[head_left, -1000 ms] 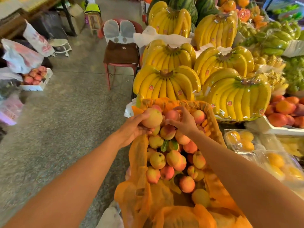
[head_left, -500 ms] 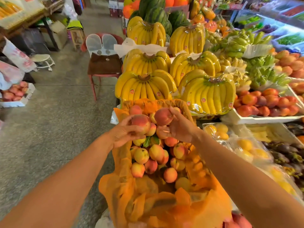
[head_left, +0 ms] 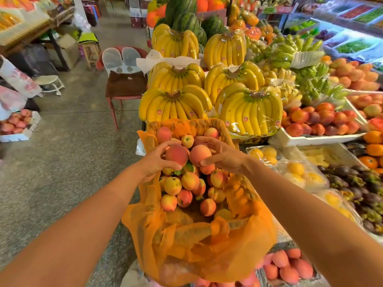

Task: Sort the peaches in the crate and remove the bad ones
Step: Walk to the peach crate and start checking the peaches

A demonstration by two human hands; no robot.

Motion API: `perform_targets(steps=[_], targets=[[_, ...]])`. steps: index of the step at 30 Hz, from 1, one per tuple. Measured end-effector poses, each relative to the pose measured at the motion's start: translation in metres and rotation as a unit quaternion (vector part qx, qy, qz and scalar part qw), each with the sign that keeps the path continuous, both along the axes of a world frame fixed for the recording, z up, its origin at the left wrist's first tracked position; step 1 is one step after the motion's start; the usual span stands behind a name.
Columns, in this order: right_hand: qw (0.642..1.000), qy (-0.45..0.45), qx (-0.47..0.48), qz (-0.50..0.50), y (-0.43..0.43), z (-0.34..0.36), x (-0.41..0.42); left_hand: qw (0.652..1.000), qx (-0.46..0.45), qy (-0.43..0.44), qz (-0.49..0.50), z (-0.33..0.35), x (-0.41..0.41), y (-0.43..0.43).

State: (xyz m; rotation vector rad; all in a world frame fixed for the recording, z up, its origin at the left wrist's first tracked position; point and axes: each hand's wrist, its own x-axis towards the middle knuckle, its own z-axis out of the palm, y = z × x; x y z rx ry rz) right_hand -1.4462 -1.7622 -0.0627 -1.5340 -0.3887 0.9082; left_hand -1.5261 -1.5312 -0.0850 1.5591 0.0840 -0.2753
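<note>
A crate lined with orange netting (head_left: 246, 235) holds several yellow-red peaches (head_left: 189, 181). My left hand (head_left: 154, 160) grips a reddish peach (head_left: 176, 154) just above the pile, at the far half of the crate. My right hand (head_left: 224, 155) grips a second peach (head_left: 199, 154) right beside it, the two fruits almost touching. The crate's walls are hidden under the netting.
Wrapped banana bunches (head_left: 174, 106) stand directly behind the crate. A white tray of red-orange fruit (head_left: 323, 139) and packed yellow fruit (head_left: 298, 172) lie to the right. A red chair (head_left: 124, 85) and a box of fruit (head_left: 18, 127) sit on the grey floor (head_left: 68, 162) at left.
Both hands lifted a peach each from the far end of the pile and drew them together. The view tilted upward, showing more of the stall.
</note>
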Motion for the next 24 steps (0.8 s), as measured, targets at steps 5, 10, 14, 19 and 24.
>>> perform_targets(steps=[5, 10, 14, 19, 24], targets=[[1.000, 0.013, -0.002, -0.010, -0.001, 0.007, -0.008, 0.998, -0.012, 0.032, 0.043, -0.002, -0.012, 0.004], [0.998, 0.009, -0.059, 0.023, 0.002, -0.003, -0.005, 0.999, 0.035, 0.005, 0.039, -0.004, -0.026, 0.011], [0.990, 0.014, -0.123, 0.065, 0.004, -0.014, -0.005, 0.983, 0.178, -0.045, 0.023, -0.016, -0.022, 0.015], [0.957, -0.019, -0.252, 0.142, 0.008, -0.035, -0.012, 0.936, 0.342, -0.078, 0.039, -0.032, -0.020, 0.014], [0.910, 0.000, -0.343, 0.231, 0.012, -0.061, -0.023, 0.921, 0.360, -0.123, 0.080, -0.047, -0.022, 0.017]])
